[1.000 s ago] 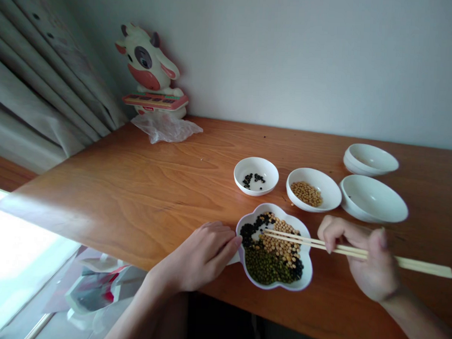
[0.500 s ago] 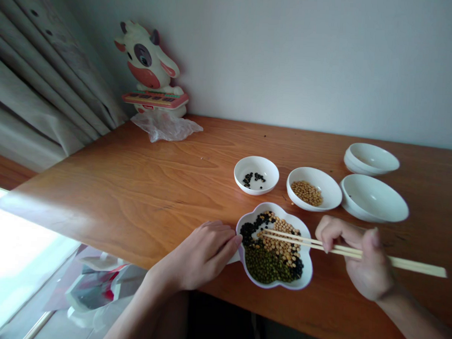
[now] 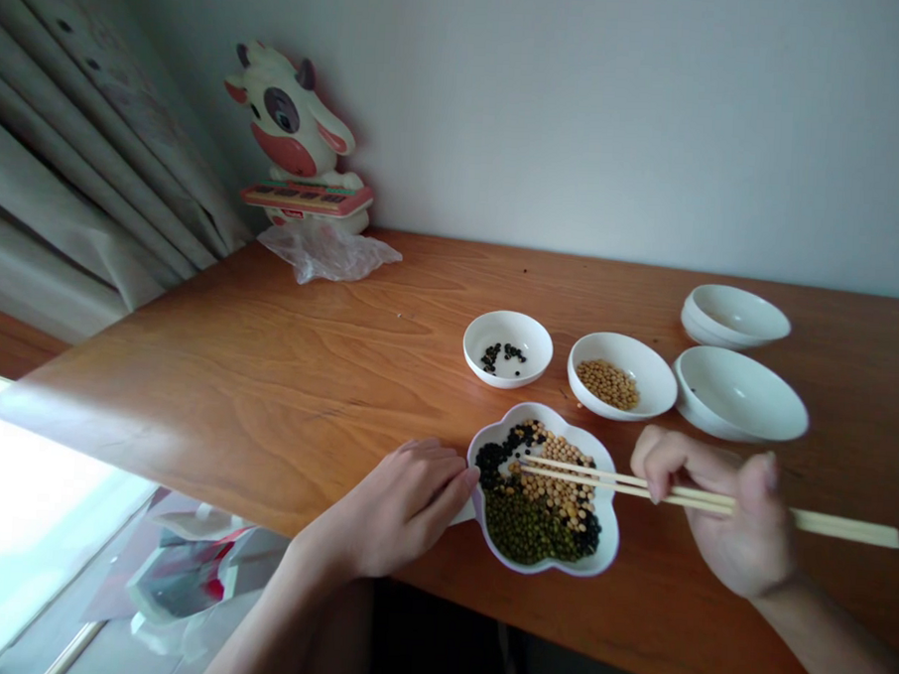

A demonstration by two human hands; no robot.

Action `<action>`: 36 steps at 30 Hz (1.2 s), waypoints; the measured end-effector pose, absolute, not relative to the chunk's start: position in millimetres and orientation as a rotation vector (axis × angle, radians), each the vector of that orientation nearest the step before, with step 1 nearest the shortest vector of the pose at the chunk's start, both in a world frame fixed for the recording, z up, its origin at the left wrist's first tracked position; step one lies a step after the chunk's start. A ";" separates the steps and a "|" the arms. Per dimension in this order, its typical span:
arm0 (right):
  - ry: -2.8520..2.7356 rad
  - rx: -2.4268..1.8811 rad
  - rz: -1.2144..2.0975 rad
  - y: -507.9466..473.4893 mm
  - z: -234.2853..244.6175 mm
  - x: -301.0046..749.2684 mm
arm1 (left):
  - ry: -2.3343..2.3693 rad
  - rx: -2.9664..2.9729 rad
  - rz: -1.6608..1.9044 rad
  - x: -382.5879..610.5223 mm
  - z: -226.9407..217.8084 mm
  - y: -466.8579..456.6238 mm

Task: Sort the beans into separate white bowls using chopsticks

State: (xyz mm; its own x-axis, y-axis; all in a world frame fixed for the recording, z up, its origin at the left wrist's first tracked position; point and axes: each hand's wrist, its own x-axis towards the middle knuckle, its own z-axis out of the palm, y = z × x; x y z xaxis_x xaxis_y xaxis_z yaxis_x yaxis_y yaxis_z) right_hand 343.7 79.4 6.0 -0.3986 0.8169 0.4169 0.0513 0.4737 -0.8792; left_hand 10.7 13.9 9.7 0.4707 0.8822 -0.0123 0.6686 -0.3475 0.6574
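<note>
My left hand (image 3: 404, 509) is closed on the handle side of a white scalloped dish (image 3: 605, 550) with a lilac rim, thumb at the rim. Inside lie separate patches of black beans (image 3: 493, 463), yellow soybeans (image 3: 563, 466) and green mung beans (image 3: 527, 529). A pair of pale chopsticks (image 3: 626, 487) is gripped in my right hand (image 3: 729, 508), to the right of the dish. Their tips reach into the dish among the soybeans near the black beans. Whether a bean sits between the tips is too small to tell.
Behind the dish stand a white bowl (image 3: 475, 350) with black beans and a white bowl (image 3: 660, 391) with soybeans. Two further white bowls, one nearer (image 3: 760, 395) and one farther (image 3: 748, 315), are at right. A cow toy (image 3: 298, 152) and plastic bag (image 3: 330, 252) sit at back left.
My right hand has shifted slightly to the right with the chopsticks. The left hand and the dish stay in place; the whole view has moved a little.
</note>
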 end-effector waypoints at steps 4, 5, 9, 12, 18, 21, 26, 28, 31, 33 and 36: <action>-1.798 -0.758 1.061 76.5 0.6 342.4 | 1.282 2.123 0.458 10.7 10.1 14.3; -1.800 -0.763 1.065 76.1 -0.5 342.5 | 1.283 2.123 0.454 10.7 10.2 14.3; -1.808 -0.771 1.056 76.2 -2.7 342.7 | 1.281 2.126 0.443 10.9 10.0 14.1; -1.803 -0.766 1.038 76.5 -2.7 342.3 | 1.286 2.122 0.449 10.4 9.5 13.7; -1.794 -0.747 1.011 76.4 -1.5 342.5 | 1.272 2.114 0.446 10.0 9.5 13.7; -1.797 -0.731 1.005 76.6 0.6 342.3 | 1.271 2.108 0.449 10.4 9.3 14.2; -1.821 -0.697 1.008 77.0 3.9 340.1 | 1.269 2.110 0.450 10.7 8.5 14.5; -1.828 -0.699 1.010 77.0 3.7 339.1 | 1.263 2.117 0.451 10.6 8.4 14.3; -1.837 -0.701 1.011 76.7 2.0 338.2 | 1.267 2.123 0.454 10.6 8.8 14.2; -1.839 -0.694 1.010 76.5 0.3 338.1 | 1.271 2.126 0.453 10.7 9.1 14.3; -1.839 -0.688 1.015 76.2 -2.5 338.6 | 1.270 2.126 0.455 10.6 9.1 14.3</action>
State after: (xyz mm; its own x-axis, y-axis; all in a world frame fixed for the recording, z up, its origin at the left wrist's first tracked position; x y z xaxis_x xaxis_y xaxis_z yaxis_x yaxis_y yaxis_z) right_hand 338.6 76.2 -2.5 -0.4420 0.7820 0.4395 0.0447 0.5085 -0.8599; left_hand 10.6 14.3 9.1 0.4802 0.8770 -0.0183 0.6660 -0.3510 0.6582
